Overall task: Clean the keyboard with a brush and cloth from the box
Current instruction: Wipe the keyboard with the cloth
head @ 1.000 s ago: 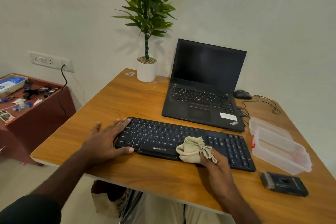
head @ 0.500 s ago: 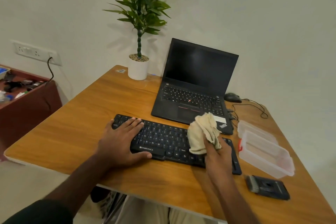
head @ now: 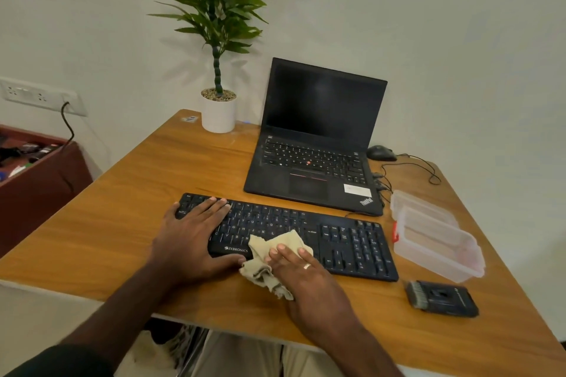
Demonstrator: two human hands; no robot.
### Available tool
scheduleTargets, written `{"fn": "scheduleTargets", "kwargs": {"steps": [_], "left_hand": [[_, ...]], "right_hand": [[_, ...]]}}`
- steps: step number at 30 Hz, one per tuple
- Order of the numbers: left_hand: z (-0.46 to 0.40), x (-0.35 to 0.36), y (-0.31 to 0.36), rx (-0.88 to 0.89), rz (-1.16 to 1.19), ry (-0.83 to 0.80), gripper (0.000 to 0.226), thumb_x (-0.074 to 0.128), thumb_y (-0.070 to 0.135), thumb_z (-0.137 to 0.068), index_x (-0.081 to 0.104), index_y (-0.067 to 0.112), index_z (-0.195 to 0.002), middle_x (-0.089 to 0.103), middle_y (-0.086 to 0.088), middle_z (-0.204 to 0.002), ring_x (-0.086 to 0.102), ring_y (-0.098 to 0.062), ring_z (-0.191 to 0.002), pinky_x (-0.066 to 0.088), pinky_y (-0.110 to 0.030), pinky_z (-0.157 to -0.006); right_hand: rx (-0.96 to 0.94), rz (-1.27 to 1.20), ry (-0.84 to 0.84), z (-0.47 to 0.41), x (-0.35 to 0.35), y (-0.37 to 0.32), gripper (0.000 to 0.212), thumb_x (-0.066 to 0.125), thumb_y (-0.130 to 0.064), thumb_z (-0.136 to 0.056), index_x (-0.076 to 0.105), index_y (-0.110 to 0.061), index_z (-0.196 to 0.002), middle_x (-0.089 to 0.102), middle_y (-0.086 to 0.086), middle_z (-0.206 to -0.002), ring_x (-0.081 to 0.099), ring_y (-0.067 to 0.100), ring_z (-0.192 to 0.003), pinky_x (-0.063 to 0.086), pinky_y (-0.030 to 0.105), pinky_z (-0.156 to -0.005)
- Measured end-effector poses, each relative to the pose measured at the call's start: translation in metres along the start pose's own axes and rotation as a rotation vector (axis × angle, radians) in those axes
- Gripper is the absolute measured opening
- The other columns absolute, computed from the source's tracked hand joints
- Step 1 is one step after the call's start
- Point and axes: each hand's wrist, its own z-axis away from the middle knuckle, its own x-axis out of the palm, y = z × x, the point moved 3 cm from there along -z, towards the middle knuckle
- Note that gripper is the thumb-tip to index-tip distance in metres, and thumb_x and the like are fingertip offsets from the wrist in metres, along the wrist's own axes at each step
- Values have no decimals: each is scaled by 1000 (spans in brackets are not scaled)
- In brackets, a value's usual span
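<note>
Two hands, one cloth (head: 277, 257), one keyboard (head: 306, 229)

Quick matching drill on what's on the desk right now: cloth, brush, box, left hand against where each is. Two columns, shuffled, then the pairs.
Things:
1. cloth
2. brush
3. box
4. left hand

Places:
A. flat on the keyboard's left end
B. under the right hand, at the keyboard's front edge
C. on the desk, right of the keyboard, open
D. on the desk, in front of the box

Pairs: 1-B, 2-D, 3-C, 4-A
</note>
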Motion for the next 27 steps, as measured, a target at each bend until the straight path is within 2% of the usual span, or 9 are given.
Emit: {"fn": "scheduleTargets", "kwargs": {"steps": [4, 8, 12, 14, 15, 17, 21, 24, 27], "left_hand": [[1, -1, 2, -11, 1, -20, 123, 11, 105, -62, 20, 28, -158, 13, 12, -164, 9, -5, -150, 3, -57, -121], [1, 0, 0, -5, 10, 20, 119, 17, 103, -65, 27, 27, -157, 22, 10, -163, 14, -5, -149, 7, -57, -120], [2, 1, 0, -4, -1, 31, 118, 20, 103, -66, 29, 26, -156, 24, 10, -162, 16, -6, -149, 8, -57, -120], [2, 2, 0, -2, -3, 41, 118, 21, 102, -66, 30, 26, -156, 25, 9, -162, 18, -7, -149, 9, -57, -120], [2, 2, 1, 0, 0, 49, 118, 22, 102, -67, 32, 25, -155, 27, 9, -161, 19, -7, -149, 9, -57, -120], [2, 1, 1, 2, 5, 56, 117, 23, 102, -67, 34, 25, -154, 30, 8, -160, 22, -8, -148, 11, -58, -120], [1, 1, 0, -4, -2, 33, 118, 21, 102, -66, 29, 27, -156, 24, 10, -162, 15, -5, -149, 9, -58, -120], [1, 2, 0, -11, -6, 22, 118, 20, 103, -65, 27, 28, -157, 21, 11, -163, 11, -3, -148, 7, -57, -121], [0, 2, 0, -9, -12, 14, 118, 18, 103, -66, 25, 28, -157, 20, 10, -163, 12, -5, -149, 6, -57, -121]], "right_hand": [[87, 18, 3, 24, -13, 17, 68, 87, -40, -67, 65, -34, -131, 63, -16, -135, 54, -4, -126, 21, 24, -113], [194, -57, 37, 38, -29, 37, 64, 46, -21, -105, 15, -33, -160, 11, -19, -165, -5, -9, -132, -23, 10, -96], [251, -178, 84, 44, -13, 47, 61, 45, -23, -105, 18, -37, -157, 7, -28, -155, 3, -7, -143, -8, 13, -113], [273, -360, 201, 44, -11, 50, 44, 49, -23, -102, 49, -41, -143, 47, -22, -148, 42, -3, -136, 32, 27, -119], [314, -497, 281, 44, -13, 54, 35, 51, -21, -103, 60, -44, -128, 64, -21, -129, 56, -3, -119, 47, 29, -104], [494, -824, 349, 42, -22, 62, 27, 53, -22, -104, 62, -46, -109, 68, -23, -108, 62, 1, -104, 50, 28, -93], [788, -1466, 523, 35, -36, 86, 26, 56, -35, -100, 65, -30, -125, 73, 0, -118, 67, 25, -111, 54, 53, -98], [802, -1277, 726, 29, -48, 101, 32, 53, -33, -103, 61, -25, -133, 70, 2, -123, 65, 23, -113, 58, 45, -91], [602, -817, 688, 21, -57, 90, 33, 52, -20, -103, 58, -25, -135, 65, -1, -123, 61, 6, -106, 54, 24, -92]]}}
